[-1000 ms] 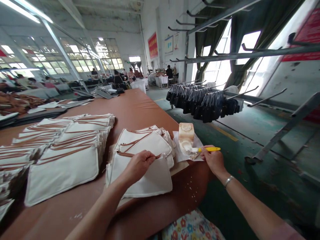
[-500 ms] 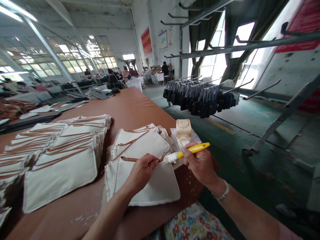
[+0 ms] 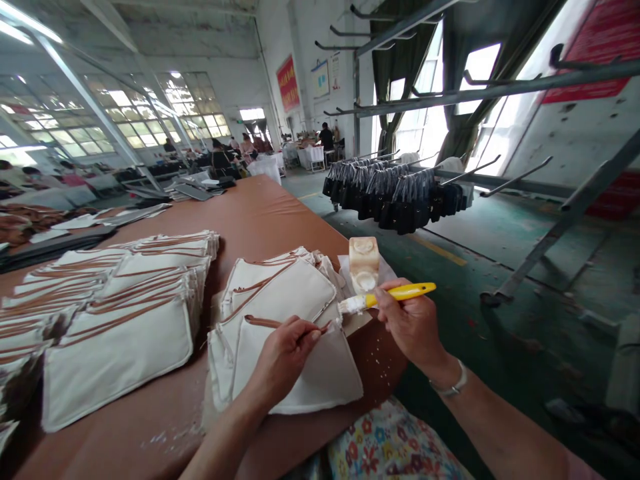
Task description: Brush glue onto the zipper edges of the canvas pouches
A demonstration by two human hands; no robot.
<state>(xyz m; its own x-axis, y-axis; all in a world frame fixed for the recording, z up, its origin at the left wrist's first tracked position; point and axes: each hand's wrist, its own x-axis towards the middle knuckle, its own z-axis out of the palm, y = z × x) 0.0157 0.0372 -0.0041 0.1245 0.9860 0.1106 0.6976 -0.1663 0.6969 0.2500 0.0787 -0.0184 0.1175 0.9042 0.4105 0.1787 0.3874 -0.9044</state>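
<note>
My left hand [image 3: 286, 352] presses on the top cream canvas pouch [image 3: 320, 377] of a small stack, fingers pinching its brown leather trim [image 3: 265, 323] near the upper edge. My right hand [image 3: 411, 325] grips a yellow-handled brush [image 3: 395, 294] whose white, glue-coated bristles point left at the pouch's upper right corner. Just behind the brush stands a cream-coloured glue pot [image 3: 363, 263] on a sheet of white paper [image 3: 386, 271].
Large piles of the same finished pouches [image 3: 120, 300] cover the brown table [image 3: 270, 213] to the left. The table's edge runs right beside the pot. A wheeled rack of dark hanging items [image 3: 395, 193] stands on the green floor; people work at far tables.
My right hand lifted the brush out of the glue pot and brought it left to the pouch's top corner. My left hand stayed on the trim; the pouch shifted slightly nearer.
</note>
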